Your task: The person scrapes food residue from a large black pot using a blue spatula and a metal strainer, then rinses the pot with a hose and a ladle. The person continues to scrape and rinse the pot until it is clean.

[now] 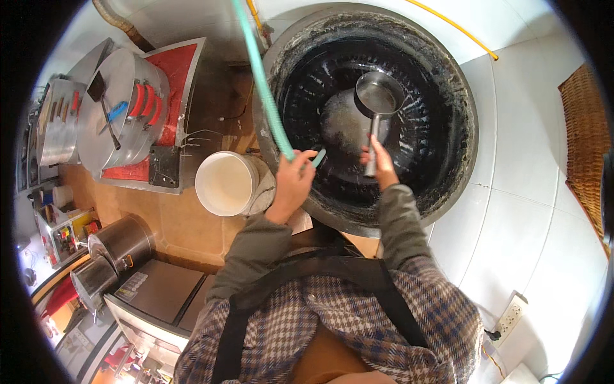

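A large round dark vat point(469, 128) with a worn, crusted rim stands in front of me, its inner walls wet and shiny. My left hand point(293, 185) is closed around a green hose point(263, 80) at the vat's near left rim. The hose's short end pokes out past my fingers over the inside of the vat. My right hand point(384, 165) grips the handle of a metal dipper point(377, 96), whose round bowl is held over the vat's middle. Beneath it lies a pale, cloudy patch point(339, 121) at the bottom; whether it is liquid I cannot tell.
Left of the vat stands a white bucket point(224, 185). Farther left, large metal pots point(153, 89) sit on a red-topped stand, with a black spatula point(102, 105) across one. Steel drums point(128, 240) stand at the lower left. A wicker basket point(585, 147) and wall socket point(511, 317) are at right.
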The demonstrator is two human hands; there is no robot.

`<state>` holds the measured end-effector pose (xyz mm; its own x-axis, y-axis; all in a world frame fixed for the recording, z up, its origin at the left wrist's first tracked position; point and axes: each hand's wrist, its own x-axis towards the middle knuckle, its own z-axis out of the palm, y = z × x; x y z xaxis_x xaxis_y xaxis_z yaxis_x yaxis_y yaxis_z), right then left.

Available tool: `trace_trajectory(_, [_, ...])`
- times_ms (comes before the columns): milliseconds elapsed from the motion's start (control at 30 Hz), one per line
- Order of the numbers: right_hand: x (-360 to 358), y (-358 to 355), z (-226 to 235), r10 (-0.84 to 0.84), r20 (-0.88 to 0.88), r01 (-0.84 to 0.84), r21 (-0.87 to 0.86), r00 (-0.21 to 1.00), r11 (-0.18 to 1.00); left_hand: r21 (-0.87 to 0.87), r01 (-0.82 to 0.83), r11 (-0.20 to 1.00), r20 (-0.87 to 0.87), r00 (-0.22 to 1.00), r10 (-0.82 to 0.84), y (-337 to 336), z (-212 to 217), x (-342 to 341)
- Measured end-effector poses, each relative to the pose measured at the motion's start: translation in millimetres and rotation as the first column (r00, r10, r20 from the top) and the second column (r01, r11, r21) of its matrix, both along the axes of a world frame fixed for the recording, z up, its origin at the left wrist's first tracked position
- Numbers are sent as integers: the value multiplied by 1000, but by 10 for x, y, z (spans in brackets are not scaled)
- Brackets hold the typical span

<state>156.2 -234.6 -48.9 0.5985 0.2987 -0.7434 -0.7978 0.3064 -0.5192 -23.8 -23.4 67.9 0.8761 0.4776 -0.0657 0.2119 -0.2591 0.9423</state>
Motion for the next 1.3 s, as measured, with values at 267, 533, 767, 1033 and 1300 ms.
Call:
trace_trajectory(267, [1021,-1102,-621,796,-174,-164,-982,579,-95,-59,-406,912,214,887,409,568,1006,-1148])
trace_trajectory(533, [132,-426,-1254,795,16,-145,-981,606,130,-2,-610,792,34,792,610,1310,274,-1994])
trace_trajectory(767, [-306,-86,-799,207,-44,-210,-87,977,974,-504,-545,670,71,747,661,1884,-636,-1853])
trace_trajectory(1033, [-1166,184,931,549,142,-561,70,824,825,-581,-495,646,-100,831,547,2203,-667,-1793])
trace_trajectory(1300, [-1761,805,1956,764,149,-771,-22,628,637,-623,-415,663,-182,901,394,2532,-1000,-1859])
